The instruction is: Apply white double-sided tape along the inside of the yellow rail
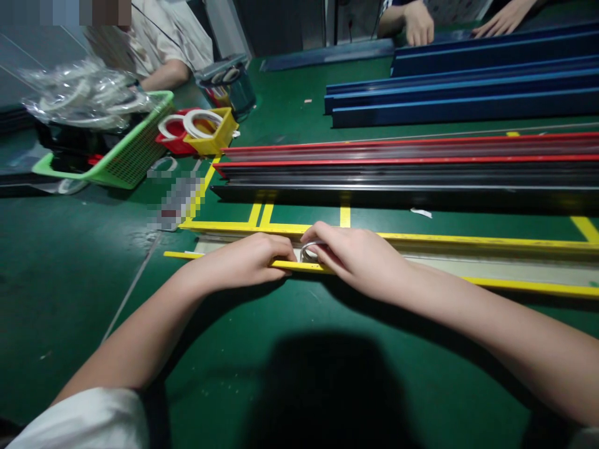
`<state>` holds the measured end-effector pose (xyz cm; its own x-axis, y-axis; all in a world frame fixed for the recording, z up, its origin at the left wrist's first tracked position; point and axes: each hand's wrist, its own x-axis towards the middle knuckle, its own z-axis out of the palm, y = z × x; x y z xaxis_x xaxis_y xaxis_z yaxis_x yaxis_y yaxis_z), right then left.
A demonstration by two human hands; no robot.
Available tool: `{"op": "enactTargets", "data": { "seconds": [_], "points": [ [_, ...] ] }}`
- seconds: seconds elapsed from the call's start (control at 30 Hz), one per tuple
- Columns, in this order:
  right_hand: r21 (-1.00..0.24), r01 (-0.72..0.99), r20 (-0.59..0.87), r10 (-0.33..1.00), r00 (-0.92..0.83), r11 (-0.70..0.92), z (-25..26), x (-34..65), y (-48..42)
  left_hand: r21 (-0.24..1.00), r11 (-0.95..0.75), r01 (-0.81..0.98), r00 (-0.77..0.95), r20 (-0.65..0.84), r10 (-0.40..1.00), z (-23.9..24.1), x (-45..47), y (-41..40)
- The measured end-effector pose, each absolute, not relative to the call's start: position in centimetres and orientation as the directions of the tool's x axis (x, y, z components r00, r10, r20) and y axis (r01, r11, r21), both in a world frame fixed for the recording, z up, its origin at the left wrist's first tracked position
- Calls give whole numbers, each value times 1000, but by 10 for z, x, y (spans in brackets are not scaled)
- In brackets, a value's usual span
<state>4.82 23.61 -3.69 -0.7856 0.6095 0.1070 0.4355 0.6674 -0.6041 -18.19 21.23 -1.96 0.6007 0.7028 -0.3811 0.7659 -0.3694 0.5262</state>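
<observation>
A long channel-shaped strip with yellow edges (pixel 528 288) and a pale inside lies across the green table in front of me. My left hand (pixel 250 259) is curled over its near edge, fingertips down inside the channel. Just to the right, my right hand (pixel 362 257) grips a small roll of white tape (pixel 309 251) held partly inside the channel. Its lower fingers hide much of the roll. Both hands are close together, with a narrow gap between them where the pale inside shows.
Red-edged and black strips (pixel 374 194) lie beyond the channel, and blue strips (pixel 458 112) farther back. At left stand a green basket (pixel 126 159) with plastic-wrapped items and a yellow bin (pixel 224 134) with tape rolls. Co-workers' hands (pixel 418 25) are at the far side.
</observation>
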Motion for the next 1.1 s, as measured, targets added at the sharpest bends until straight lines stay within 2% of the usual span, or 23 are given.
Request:
{"op": "enactTargets", "data": {
  "seconds": [0.47,1.1],
  "points": [
    [-555,478,120,635,-764,681,-37,48,234,568,-373,734,628,-356,692,-21,-183,211],
    [-583,470,133,648,-750,663,-37,48,235,598,-406,691,677,-339,654,-22,-186,210]
  ]
}}
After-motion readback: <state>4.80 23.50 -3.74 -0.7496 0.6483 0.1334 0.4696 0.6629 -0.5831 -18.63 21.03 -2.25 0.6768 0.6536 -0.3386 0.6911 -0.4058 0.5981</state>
